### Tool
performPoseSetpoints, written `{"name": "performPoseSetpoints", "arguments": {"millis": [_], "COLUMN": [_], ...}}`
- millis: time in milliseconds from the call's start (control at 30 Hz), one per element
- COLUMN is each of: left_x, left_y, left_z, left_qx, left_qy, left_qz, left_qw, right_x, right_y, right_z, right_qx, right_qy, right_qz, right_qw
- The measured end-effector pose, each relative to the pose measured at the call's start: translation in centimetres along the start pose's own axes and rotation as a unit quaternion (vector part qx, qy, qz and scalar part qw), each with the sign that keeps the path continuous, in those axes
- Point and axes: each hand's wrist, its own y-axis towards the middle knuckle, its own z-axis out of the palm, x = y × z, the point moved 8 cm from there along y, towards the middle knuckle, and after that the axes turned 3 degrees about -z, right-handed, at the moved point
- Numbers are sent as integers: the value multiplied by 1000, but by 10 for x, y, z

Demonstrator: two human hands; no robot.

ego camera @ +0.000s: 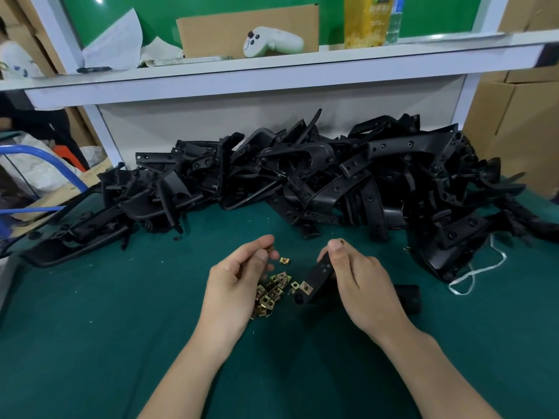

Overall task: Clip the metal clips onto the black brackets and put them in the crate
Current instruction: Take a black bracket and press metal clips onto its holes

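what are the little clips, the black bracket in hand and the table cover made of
clips: metal by the look, with a yellowish, brassy plated sheen that glints.
held bracket: probably moulded plastic, matte black with a faint gloss and formed holes.
table cover: dark green, flat and dull; a mat or felt-like sheet, cannot tell which.

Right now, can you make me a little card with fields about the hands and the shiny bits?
Left hand: fingers curled above the clip pile; whether they pinch a clip is unclear
Right hand: grips a black bracket
Fitted clip: one, on that bracket's near end
Green mat: under the pile and both hands
Bracket heap: behind the hands, on the mat
Crate: not in view
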Motion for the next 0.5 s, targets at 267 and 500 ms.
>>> {"name": "performPoseSetpoints", "arguments": {"millis": [267, 500], "left_x": [24, 28], "left_y": [5, 7], "left_z": [1, -2], "left_qx": [-1, -10], "left_qy": [-241, -297], "left_qz": [-142, -173], "left_qw": [960, 939], "right_x": [1, 2], "right_y": [0, 1], "right_z": [-1, -1], "right_qx": [-4, -5], "right_qy": [-1, -3], "right_qz": [1, 1], "right_qw": [1000, 1000]}}
